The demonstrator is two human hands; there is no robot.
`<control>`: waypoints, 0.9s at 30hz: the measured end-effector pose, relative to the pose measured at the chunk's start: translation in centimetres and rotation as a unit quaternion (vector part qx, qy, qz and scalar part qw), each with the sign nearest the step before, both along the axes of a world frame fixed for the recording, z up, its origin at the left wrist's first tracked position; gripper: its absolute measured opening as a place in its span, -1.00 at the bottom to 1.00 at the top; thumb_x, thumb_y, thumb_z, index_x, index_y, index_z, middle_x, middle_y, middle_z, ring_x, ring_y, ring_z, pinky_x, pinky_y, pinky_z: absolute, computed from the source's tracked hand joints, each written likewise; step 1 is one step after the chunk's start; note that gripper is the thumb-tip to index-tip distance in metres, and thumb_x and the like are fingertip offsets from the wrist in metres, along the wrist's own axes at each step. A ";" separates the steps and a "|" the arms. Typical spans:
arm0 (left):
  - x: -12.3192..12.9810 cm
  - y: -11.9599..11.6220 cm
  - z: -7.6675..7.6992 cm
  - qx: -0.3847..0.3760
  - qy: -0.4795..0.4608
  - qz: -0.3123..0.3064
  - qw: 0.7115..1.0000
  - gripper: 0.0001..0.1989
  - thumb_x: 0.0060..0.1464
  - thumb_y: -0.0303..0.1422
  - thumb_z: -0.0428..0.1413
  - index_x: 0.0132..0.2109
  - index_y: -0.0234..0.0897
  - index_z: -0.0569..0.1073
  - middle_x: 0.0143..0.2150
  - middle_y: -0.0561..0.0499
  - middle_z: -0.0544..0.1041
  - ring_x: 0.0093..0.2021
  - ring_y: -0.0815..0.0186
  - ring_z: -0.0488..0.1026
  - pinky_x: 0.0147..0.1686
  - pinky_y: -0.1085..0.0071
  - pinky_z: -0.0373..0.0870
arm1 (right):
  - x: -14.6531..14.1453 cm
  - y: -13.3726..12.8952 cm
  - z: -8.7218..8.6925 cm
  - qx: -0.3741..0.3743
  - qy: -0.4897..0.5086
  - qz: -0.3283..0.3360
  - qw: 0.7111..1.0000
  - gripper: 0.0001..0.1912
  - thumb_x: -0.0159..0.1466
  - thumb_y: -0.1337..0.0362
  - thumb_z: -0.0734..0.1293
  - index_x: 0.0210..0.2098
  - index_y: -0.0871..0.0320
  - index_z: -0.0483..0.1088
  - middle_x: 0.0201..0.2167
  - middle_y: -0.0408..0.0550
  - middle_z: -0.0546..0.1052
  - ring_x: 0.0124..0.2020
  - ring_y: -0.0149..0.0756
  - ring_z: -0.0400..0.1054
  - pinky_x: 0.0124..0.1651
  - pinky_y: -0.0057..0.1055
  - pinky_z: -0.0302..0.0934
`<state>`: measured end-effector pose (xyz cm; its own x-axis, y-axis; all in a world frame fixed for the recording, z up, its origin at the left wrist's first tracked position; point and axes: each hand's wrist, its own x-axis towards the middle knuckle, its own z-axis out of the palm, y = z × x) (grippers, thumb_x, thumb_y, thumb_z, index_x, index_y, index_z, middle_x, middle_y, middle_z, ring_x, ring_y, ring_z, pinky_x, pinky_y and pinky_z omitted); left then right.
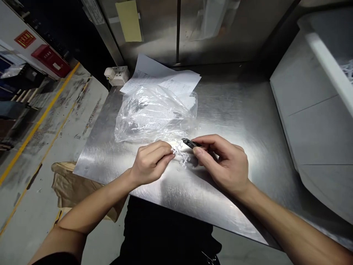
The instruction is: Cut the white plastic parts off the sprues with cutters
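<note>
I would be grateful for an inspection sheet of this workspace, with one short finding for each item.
Surface: metal table, shiny, with scratches.
Job's things: white branched parts, exact number unclear; small dark tool, its tip near them.
Clutter: clear plastic bag; printed papers partly behind it.
Hands: left hand holds the white branched parts; right hand holds the tool.
Cables: white plug in socket block; route onward hidden.
Surroundings: large grey container at right; red box and yellow floor line at left.
</note>
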<state>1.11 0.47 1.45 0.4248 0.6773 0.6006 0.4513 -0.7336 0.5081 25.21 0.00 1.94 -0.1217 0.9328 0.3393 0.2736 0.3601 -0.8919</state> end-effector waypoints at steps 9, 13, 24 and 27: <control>0.0 0.0 -0.1 -0.003 -0.002 0.001 1.000 -0.91 0.44 -0.51 0.21 -0.09 -0.27 0.59 -0.21 -0.06 0.70 -0.24 0.28 0.68 -0.27 0.40 0.60 | 0.0 -0.1 0.0 0.028 -0.021 0.017 0.999 -0.91 0.48 0.31 0.46 -0.04 0.03 0.61 -0.42 -0.18 0.63 -0.51 -0.34 0.50 -0.41 -0.35 0.42; 0.0 0.0 -0.2 -0.005 -0.004 0.001 1.000 -0.91 0.43 -0.52 0.21 -0.09 -0.26 0.59 -0.21 -0.06 0.70 -0.25 0.28 0.68 -0.27 0.39 0.60 | -0.1 -0.1 0.1 0.035 -0.035 0.019 0.999 -0.91 0.48 0.31 0.46 -0.04 0.03 0.61 -0.41 -0.17 0.65 -0.50 -0.32 0.52 -0.43 -0.35 0.42; -0.1 0.0 -0.3 0.004 0.009 -0.002 1.000 -0.89 0.45 -0.50 0.18 -0.07 -0.25 0.59 -0.20 -0.05 0.69 -0.25 0.28 0.67 -0.27 0.38 0.59 | 0.1 0.1 0.0 0.060 -0.033 0.039 0.997 -0.89 0.49 0.32 0.46 -0.01 0.03 0.62 -0.42 -0.18 0.61 -0.50 -0.35 0.47 -0.45 -0.37 0.37; -0.1 0.0 -0.3 0.011 0.013 -0.002 1.000 -0.88 0.45 -0.51 0.17 -0.06 -0.24 0.59 -0.19 -0.05 0.70 -0.25 0.28 0.67 -0.27 0.39 0.59 | 0.2 0.2 0.1 0.071 -0.036 0.052 0.995 -0.87 0.50 0.32 0.46 0.01 0.02 0.62 -0.40 -0.17 0.60 -0.48 -0.34 0.47 -0.45 -0.37 0.37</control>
